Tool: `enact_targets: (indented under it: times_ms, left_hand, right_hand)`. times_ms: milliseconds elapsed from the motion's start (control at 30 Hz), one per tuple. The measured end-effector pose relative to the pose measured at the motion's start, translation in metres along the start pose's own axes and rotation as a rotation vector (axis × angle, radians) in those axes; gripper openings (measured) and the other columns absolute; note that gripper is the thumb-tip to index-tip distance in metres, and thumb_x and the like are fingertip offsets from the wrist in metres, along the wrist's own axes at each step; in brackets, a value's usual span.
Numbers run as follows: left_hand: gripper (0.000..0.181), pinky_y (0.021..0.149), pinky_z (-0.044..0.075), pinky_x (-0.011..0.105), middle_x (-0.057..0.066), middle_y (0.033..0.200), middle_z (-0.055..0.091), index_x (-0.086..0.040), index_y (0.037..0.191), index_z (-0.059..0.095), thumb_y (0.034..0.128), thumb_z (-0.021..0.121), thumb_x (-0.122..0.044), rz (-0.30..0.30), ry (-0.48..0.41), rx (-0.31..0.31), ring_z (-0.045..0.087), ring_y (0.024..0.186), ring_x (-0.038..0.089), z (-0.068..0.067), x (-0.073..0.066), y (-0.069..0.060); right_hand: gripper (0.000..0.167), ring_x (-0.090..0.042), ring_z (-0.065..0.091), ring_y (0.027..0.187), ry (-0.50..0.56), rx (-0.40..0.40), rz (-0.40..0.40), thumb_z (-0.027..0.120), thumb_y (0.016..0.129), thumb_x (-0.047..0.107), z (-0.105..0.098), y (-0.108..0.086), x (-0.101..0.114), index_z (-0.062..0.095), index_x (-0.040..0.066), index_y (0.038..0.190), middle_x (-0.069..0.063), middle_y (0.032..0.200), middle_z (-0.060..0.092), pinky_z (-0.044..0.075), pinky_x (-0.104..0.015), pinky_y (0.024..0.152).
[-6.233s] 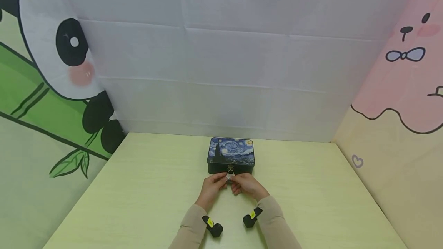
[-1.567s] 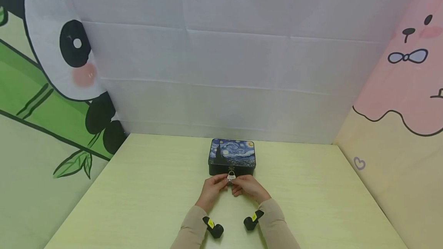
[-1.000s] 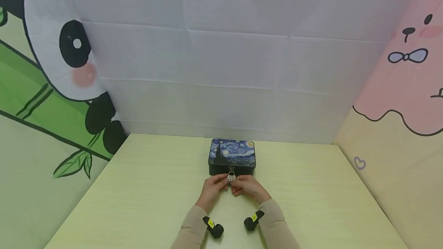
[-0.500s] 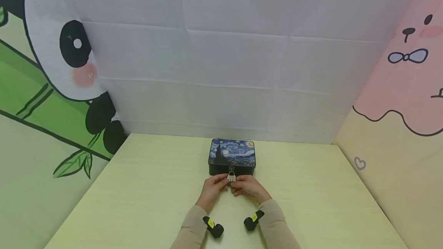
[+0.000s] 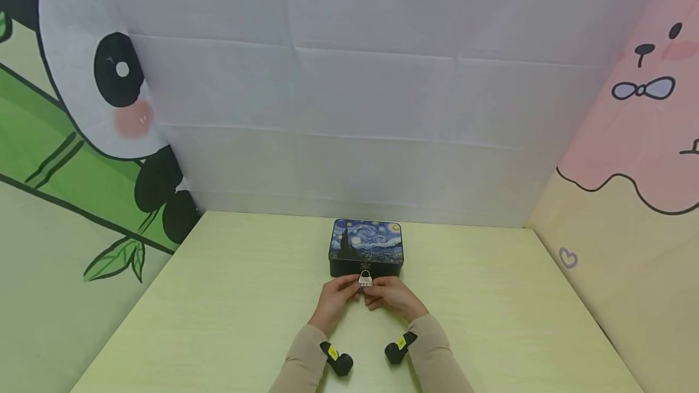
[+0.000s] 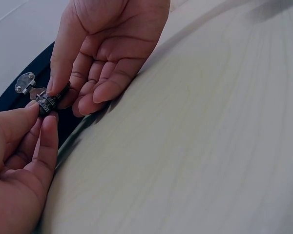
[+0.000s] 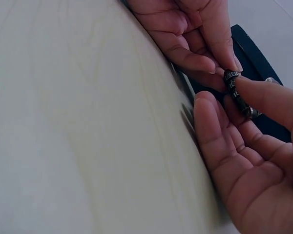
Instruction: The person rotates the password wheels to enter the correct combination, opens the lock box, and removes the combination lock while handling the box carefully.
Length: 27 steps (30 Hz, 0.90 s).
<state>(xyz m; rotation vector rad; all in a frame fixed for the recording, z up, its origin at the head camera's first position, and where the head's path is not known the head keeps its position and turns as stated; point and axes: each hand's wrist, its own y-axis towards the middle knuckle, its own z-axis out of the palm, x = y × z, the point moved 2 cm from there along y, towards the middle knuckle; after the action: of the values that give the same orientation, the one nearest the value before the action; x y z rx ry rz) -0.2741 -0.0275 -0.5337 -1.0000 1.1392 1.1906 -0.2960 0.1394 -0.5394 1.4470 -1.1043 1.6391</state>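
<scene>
Barely shifted since half a second ago: padlock (image 5: pixel 365 281), lower centre of the head frame, just before the black tin (image 5: pixel 366 244). Lies between left hand (image 5: pixel 335 298) and right hand (image 5: pixel 396 296), equally near, dial row (image 7: pixel 231 84) crosswise; pinched narrowly by both.

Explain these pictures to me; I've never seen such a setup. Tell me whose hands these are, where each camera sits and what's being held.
There is no robot here: a person works with two bare hands. The wide picture comes from a camera on the head, looking forward and down. The two close pictures come from small cameras worn on the wrists, one each.

On the pale table sits a dark box with a painted lid. At its front, the left hand and right hand both pinch a small lock with number wheels, by the clasp. I can't tell whether it is fastened.
</scene>
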Motion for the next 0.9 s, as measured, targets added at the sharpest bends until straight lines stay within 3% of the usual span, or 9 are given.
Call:
enact_targets:
  times_ms: [900]
  left_hand:
    - [0.029, 0.073, 0.057, 0.024, 0.018, 0.105, 0.070, 0.020, 0.120, 0.059, 0.0956, 0.061, 0.005, -0.007, 0.005, 0.001, 0.064, 0.080, 0.012, 0.0005, -0.0021, -0.0022]
  right_hand:
    - [0.020, -0.012, 0.062, 0.067, -0.015, 0.014, 0.005, 0.055, 0.100, 0.001, 0.0004, 0.0004, 0.0002, 0.061, -0.019, 0.101, -0.007, 0.077, 0.064, 0.058, -0.025, 0.065]
